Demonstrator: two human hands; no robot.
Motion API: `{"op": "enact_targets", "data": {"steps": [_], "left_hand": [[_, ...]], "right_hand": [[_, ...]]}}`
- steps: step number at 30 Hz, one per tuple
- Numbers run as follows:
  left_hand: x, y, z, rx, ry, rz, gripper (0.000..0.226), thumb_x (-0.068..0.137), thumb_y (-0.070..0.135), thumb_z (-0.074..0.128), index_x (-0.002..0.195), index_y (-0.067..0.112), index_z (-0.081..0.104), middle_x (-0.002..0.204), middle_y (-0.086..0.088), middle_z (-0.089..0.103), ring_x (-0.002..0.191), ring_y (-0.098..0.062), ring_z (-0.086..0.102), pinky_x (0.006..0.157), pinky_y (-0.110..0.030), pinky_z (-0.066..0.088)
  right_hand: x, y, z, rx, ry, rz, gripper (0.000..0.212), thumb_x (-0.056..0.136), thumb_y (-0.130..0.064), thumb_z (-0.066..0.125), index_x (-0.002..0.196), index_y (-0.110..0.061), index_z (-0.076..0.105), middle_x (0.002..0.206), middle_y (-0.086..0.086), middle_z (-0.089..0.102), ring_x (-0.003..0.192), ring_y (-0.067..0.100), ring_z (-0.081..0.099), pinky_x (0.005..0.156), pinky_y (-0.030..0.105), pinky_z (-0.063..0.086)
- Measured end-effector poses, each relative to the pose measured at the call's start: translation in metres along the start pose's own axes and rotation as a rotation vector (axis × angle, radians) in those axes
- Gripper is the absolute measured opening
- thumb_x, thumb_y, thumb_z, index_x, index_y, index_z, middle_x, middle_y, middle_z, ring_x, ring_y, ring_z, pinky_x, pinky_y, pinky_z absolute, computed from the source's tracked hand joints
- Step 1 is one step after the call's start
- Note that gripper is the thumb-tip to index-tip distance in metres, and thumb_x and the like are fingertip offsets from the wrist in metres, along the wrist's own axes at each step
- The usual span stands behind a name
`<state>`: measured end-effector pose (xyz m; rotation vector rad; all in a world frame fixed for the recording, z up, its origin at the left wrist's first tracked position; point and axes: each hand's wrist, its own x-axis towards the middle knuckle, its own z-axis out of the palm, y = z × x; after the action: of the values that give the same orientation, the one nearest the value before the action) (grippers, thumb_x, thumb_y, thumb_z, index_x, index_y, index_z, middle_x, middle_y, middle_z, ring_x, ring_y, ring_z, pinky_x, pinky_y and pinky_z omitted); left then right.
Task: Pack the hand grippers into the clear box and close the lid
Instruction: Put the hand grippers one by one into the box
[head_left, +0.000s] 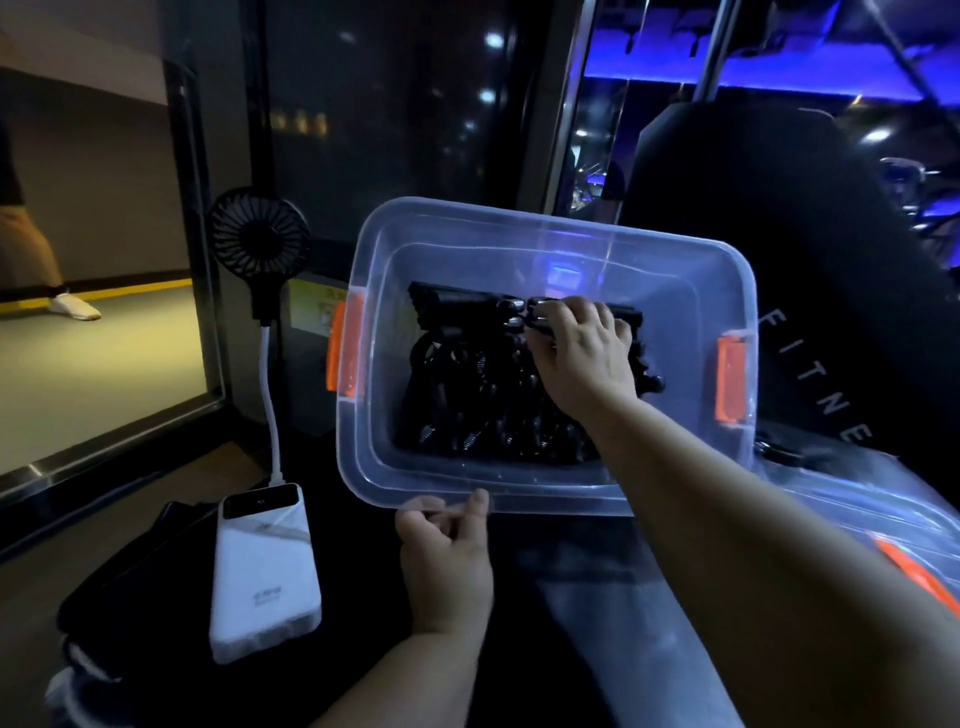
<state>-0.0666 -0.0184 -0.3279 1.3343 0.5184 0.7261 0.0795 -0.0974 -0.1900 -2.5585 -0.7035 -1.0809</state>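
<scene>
A clear plastic box (670, 270) with orange latches stands open in the middle of the view. Several black hand grippers (467, 395) with metal springs lie piled inside it. My right hand (582, 348) reaches into the box and its fingers curl round one hand gripper (540, 307) at the back of the pile. My left hand (447, 551) pinches the near rim of the box. The clear lid (841, 509) with an orange latch lies to the right, under my right forearm.
A white power bank (265, 571) lies left of the box, cabled to a small black fan (260, 234) standing behind it. Dark fabric (119, 587) lies at the lower left. A black padded seat (779, 234) rises behind the box. A person's leg shows far left.
</scene>
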Motion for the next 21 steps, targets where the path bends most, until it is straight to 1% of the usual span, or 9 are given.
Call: {"op": "enact_targets", "data": {"steps": [2, 5, 7, 9, 11, 13, 15, 17, 21], "left_hand": [[-0.002, 0.001, 0.0, 0.013, 0.01, 0.012, 0.034, 0.087, 0.03, 0.066, 0.101, 0.014, 0.04, 0.091, -0.006, 0.069, 0.078, -0.007, 0.062, 0.06, -0.013, 0.04], [-0.002, 0.002, 0.0, 0.013, 0.019, 0.014, 0.032, 0.087, 0.03, 0.066, 0.101, 0.016, 0.04, 0.086, -0.001, 0.071, 0.083, -0.013, 0.065, 0.07, -0.027, 0.046], [-0.001, 0.0, 0.001, 0.015, 0.021, 0.019, 0.028, 0.088, 0.029, 0.065, 0.098, 0.018, 0.04, 0.081, 0.004, 0.072, 0.086, -0.013, 0.066, 0.078, -0.034, 0.051], [0.0, -0.001, 0.001, 0.03, 0.023, 0.031, 0.027, 0.089, 0.031, 0.064, 0.096, 0.022, 0.04, 0.079, 0.007, 0.073, 0.088, -0.012, 0.066, 0.085, -0.043, 0.052], [0.001, -0.004, 0.002, 0.04, 0.031, 0.037, 0.028, 0.089, 0.032, 0.064, 0.098, 0.021, 0.04, 0.08, 0.007, 0.073, 0.09, -0.012, 0.065, 0.088, -0.047, 0.05], [0.001, -0.004, 0.003, 0.027, 0.042, 0.043, 0.027, 0.09, 0.032, 0.064, 0.097, 0.022, 0.039, 0.08, 0.008, 0.072, 0.09, -0.012, 0.064, 0.085, -0.046, 0.05], [0.0, -0.003, 0.004, 0.011, 0.041, 0.056, 0.027, 0.091, 0.03, 0.062, 0.099, 0.019, 0.039, 0.082, 0.007, 0.071, 0.088, -0.01, 0.063, 0.073, -0.038, 0.049], [-0.001, -0.001, 0.005, -0.002, 0.042, 0.073, 0.03, 0.092, 0.029, 0.061, 0.104, 0.014, 0.038, 0.083, 0.006, 0.07, 0.086, -0.009, 0.062, 0.064, -0.031, 0.045], [-0.003, 0.003, 0.008, -0.004, 0.049, 0.075, 0.031, 0.094, 0.028, 0.059, 0.108, 0.011, 0.038, 0.084, 0.006, 0.068, 0.086, -0.01, 0.06, 0.06, -0.027, 0.042]], "right_hand": [[-0.014, 0.014, -0.008, 0.005, 0.037, -0.009, 0.034, 0.094, -0.043, 0.049, 0.12, -0.023, 0.06, 0.12, 0.004, 0.055, 0.117, 0.03, 0.045, 0.097, 0.044, 0.032], [-0.032, 0.041, -0.023, 0.038, 0.093, -0.006, 0.039, 0.09, -0.045, 0.044, 0.11, -0.019, 0.065, 0.111, 0.006, 0.06, 0.108, 0.033, 0.052, 0.088, 0.043, 0.04], [-0.043, 0.061, -0.034, 0.09, 0.106, 0.015, 0.043, 0.088, -0.045, 0.041, 0.107, -0.016, 0.067, 0.107, 0.008, 0.062, 0.103, 0.035, 0.054, 0.086, 0.042, 0.044], [-0.054, 0.079, -0.043, 0.116, 0.125, 0.025, 0.041, 0.088, -0.043, 0.042, 0.103, -0.014, 0.068, 0.102, 0.009, 0.062, 0.098, 0.035, 0.056, 0.086, 0.04, 0.045], [-0.065, 0.096, -0.051, 0.104, 0.134, 0.031, 0.038, 0.088, -0.041, 0.044, 0.101, -0.014, 0.068, 0.1, 0.008, 0.062, 0.095, 0.034, 0.057, 0.084, 0.036, 0.044], [-0.075, 0.113, -0.059, 0.09, 0.155, 0.034, 0.036, 0.089, -0.04, 0.046, 0.101, -0.014, 0.067, 0.1, 0.008, 0.062, 0.094, 0.033, 0.056, 0.085, 0.032, 0.04], [-0.085, 0.13, -0.068, 0.105, 0.17, 0.058, 0.038, 0.089, -0.04, 0.045, 0.104, -0.013, 0.067, 0.103, 0.009, 0.061, 0.095, 0.033, 0.055, 0.088, 0.032, 0.038], [-0.095, 0.146, -0.077, 0.133, 0.174, 0.108, 0.041, 0.088, -0.039, 0.043, 0.107, -0.011, 0.066, 0.105, 0.012, 0.061, 0.098, 0.034, 0.054, 0.09, 0.036, 0.039], [-0.116, 0.179, -0.083, 0.089, 0.115, 0.212, 0.039, 0.089, -0.036, 0.046, 0.111, -0.009, 0.064, 0.11, 0.015, 0.06, 0.102, 0.038, 0.053, 0.09, 0.039, 0.041]]}}
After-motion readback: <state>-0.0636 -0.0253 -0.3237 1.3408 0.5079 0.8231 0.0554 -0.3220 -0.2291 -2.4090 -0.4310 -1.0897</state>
